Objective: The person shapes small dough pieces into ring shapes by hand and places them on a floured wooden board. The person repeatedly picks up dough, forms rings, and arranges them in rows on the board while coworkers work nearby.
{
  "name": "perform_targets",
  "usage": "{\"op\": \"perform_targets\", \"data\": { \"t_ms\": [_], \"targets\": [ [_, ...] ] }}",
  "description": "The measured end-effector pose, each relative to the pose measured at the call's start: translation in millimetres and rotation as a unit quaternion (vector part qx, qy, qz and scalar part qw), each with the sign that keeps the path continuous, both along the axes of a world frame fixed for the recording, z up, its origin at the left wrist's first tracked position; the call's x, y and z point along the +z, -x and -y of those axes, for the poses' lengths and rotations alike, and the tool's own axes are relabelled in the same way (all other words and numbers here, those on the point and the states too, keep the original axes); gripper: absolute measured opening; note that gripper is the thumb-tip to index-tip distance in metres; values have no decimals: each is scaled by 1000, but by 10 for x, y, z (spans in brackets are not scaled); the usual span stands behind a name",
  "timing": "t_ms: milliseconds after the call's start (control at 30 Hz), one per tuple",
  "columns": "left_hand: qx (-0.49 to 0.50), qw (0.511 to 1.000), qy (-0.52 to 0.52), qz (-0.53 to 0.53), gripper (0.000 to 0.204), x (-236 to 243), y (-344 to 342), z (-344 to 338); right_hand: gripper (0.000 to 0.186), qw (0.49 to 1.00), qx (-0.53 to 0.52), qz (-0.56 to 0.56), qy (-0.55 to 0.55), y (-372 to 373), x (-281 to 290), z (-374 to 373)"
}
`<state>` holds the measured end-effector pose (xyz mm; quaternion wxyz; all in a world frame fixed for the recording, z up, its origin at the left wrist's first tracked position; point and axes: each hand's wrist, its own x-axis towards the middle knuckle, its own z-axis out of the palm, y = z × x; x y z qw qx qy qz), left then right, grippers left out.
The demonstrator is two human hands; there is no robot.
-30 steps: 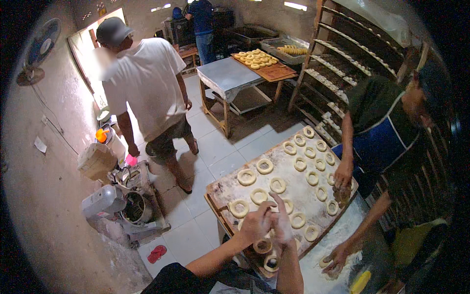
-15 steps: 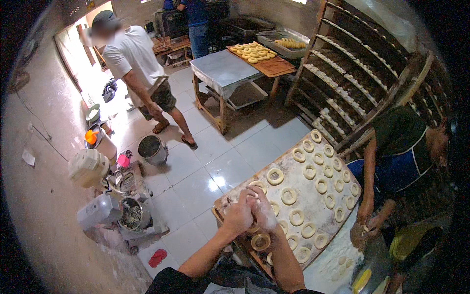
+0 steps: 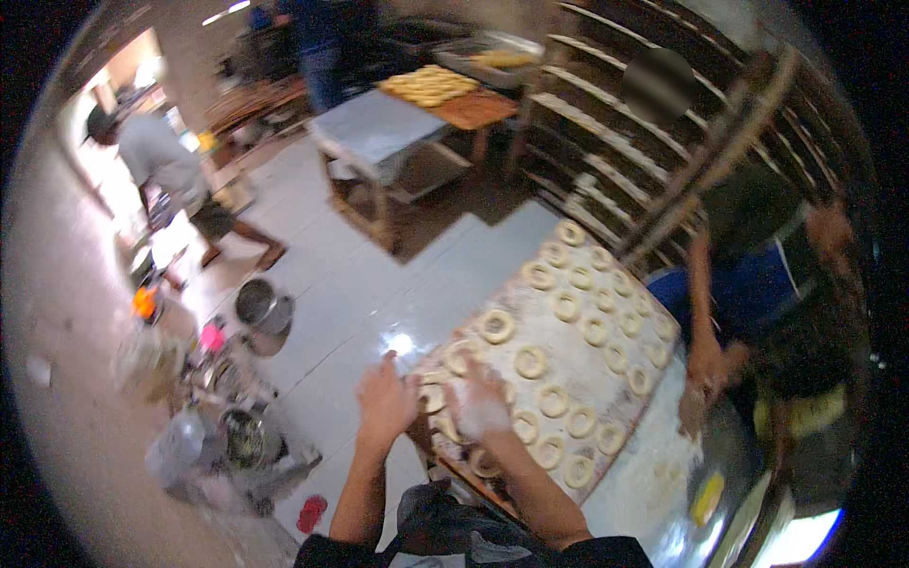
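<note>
Several pale dough rings (image 3: 530, 361) lie in loose rows on a floured wooden board (image 3: 579, 377) in front of me. My left hand (image 3: 384, 402) is raised just off the board's left corner, fingers apart and nothing visible in it. Over the board's near left part is my right hand (image 3: 481, 405), floury and blurred, its fingers stretched out above or against the rings there; I cannot tell whether it touches them. The two hands are apart, and the right one partly hides the rings beneath it.
A co-worker's hands (image 3: 703, 379) work at the floured table (image 3: 630, 502) on the right. Behind stand a tall rack (image 3: 606, 123) and a low table (image 3: 379, 133) with a tray of rings (image 3: 429, 85). Mixers (image 3: 189, 440) and a bucket (image 3: 264, 306) stand left. Another person (image 3: 170, 161) bends near the doorway.
My hands were together over the board's left corner; now they have separated, the left one moving left. The view has shifted, and the person at the left has moved towards the doorway and bent down.
</note>
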<state>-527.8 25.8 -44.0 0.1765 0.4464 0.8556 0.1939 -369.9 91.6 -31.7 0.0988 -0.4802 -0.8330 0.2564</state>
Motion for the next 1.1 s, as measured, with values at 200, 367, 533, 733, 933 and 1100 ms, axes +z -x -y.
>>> {"op": "perform_targets", "data": {
  "t_ms": [200,367,533,733,933,1100],
  "targets": [
    [-111,975,-181,60,39,196,-721,-133,41,984,-100,-134,-62,-1375,-274,545],
    [-260,923,-221,178,40,247,-1657,-270,28,887,-446,-104,-60,-3356,-597,856],
    [-419,878,-171,155,39,205,-2701,-308,27,827,-523,126,-163,-4799,-860,1018],
    [-474,850,-56,226,25,41,-3974,166,43,894,-436,98,29,-5193,-882,1185],
    [-449,854,-12,263,28,-96,-4830,474,48,879,-417,-210,95,-5201,-587,1395],
    [-421,815,-23,398,31,153,-5048,613,49,821,-359,-434,93,-5228,-214,1687]
  ]
}}
